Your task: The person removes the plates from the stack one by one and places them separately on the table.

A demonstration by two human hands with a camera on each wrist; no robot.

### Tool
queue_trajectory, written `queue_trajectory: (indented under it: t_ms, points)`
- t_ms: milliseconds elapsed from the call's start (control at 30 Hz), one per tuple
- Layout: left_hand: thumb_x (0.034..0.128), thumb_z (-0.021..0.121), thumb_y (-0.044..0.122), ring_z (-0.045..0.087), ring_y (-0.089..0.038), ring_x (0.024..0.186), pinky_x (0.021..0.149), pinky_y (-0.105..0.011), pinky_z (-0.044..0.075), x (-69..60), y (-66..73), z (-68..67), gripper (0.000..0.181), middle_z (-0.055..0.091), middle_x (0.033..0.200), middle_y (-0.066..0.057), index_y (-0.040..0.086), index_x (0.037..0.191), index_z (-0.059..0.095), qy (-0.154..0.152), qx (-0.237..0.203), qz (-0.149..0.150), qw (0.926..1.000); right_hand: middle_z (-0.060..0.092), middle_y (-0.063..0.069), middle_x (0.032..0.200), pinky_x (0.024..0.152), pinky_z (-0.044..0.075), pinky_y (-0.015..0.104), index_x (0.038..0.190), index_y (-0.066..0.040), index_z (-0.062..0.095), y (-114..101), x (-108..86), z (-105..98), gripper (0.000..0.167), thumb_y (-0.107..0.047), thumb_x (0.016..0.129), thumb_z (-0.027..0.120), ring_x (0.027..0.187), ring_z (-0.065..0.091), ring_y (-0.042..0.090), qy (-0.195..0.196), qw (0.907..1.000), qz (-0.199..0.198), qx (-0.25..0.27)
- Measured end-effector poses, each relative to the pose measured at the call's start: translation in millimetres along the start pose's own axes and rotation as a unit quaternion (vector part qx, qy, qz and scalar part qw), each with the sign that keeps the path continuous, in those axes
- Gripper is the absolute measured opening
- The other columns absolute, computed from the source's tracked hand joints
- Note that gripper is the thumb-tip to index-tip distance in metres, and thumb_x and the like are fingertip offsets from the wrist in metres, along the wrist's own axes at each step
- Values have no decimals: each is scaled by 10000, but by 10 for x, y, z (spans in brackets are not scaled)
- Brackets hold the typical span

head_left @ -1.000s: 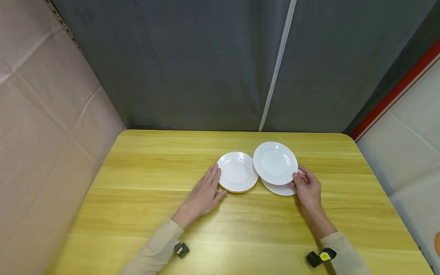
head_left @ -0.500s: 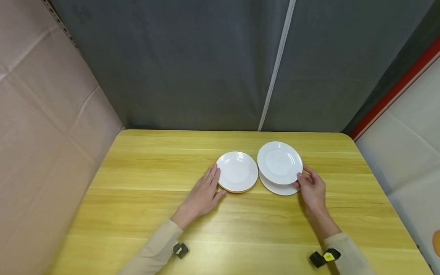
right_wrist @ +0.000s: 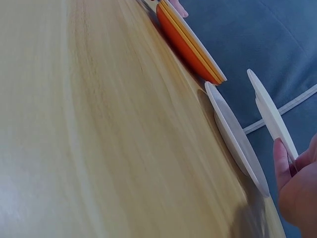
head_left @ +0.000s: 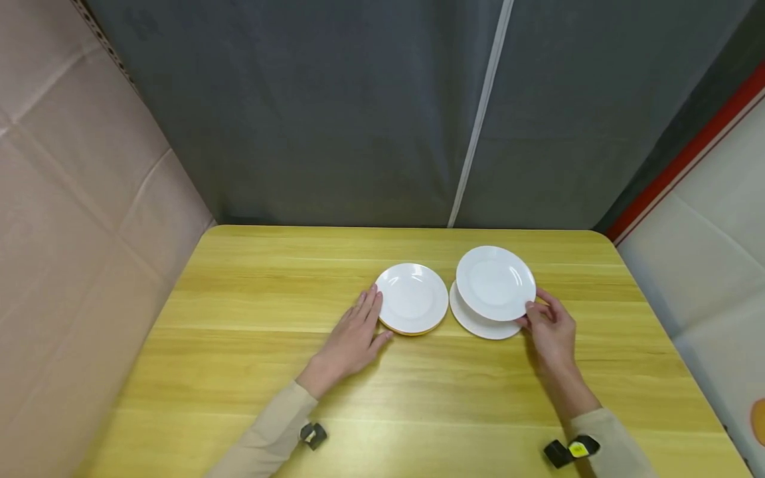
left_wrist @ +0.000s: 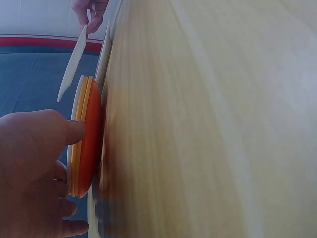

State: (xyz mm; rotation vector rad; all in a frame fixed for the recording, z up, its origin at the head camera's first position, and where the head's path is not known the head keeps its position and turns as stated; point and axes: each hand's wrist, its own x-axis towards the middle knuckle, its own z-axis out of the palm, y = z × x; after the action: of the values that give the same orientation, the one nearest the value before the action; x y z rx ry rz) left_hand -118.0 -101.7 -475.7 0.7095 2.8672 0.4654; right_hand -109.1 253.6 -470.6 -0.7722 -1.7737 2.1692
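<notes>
My right hand [head_left: 551, 330] pinches the right rim of a white plate [head_left: 496, 283], thumb on top. The plate hangs tilted above a second white plate [right_wrist: 235, 134], which lies on the table and is partly covered in the head view. To the left sits a stack of plates with a white plate [head_left: 412, 298] on top. Beneath it the left wrist view shows yellow-orange plates [left_wrist: 81, 144] and a red-orange one [left_wrist: 90, 139] at the bottom. My left hand [head_left: 352, 335] rests against the stack's left edge, fingers extended, thumb near its front rim.
The wooden table [head_left: 382, 411] has a back edge that meets a dark grey curtain [head_left: 335, 119] with a pale vertical strip. A pale cloth wall [head_left: 78, 219] stands on the left, and a white panel with a red border [head_left: 693, 153] on the right.
My right hand has moved to the right with the held white plate, away from the stack, uncovering more of the white plate below. My left hand has stayed in place.
</notes>
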Motion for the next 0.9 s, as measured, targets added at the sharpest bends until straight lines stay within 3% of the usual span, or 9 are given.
queue_trajectory:
  t_ms: [900]
  points:
    - [1070, 410, 495, 92, -371, 1574, 1263, -522, 222, -30, -5, -2, 805, 0, 1708, -177, 16, 1623, 74, 63, -18, 37, 10000, 618, -2, 907, 690, 616, 196, 1415, -31, 535, -12, 38, -197, 439, -49, 985, 623, 673, 687, 76, 357, 9992, -39, 193]
